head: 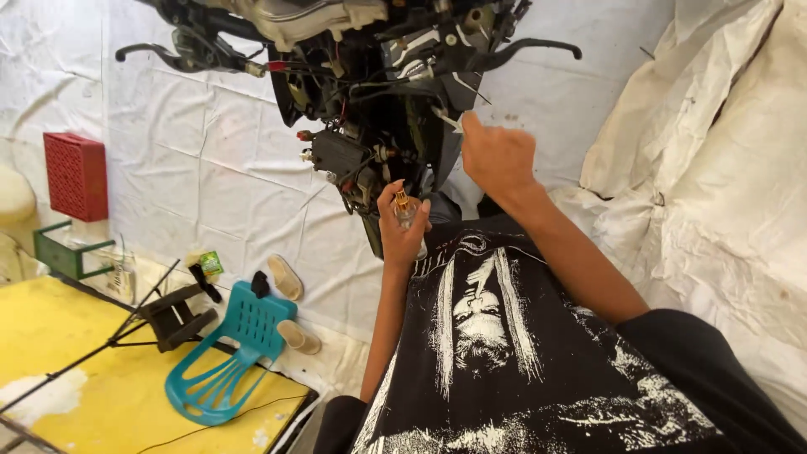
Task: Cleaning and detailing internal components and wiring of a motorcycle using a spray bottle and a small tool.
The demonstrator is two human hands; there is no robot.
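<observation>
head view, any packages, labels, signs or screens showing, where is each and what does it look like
Small green and yellow packet: on the white sheet left of the teal plastic chair, roughly square, print too small to tell.
Small clear glass bottle with a gold cap: held in the left hand below the motorcycle front; no label visible.
No signs or screens visible.
</observation>
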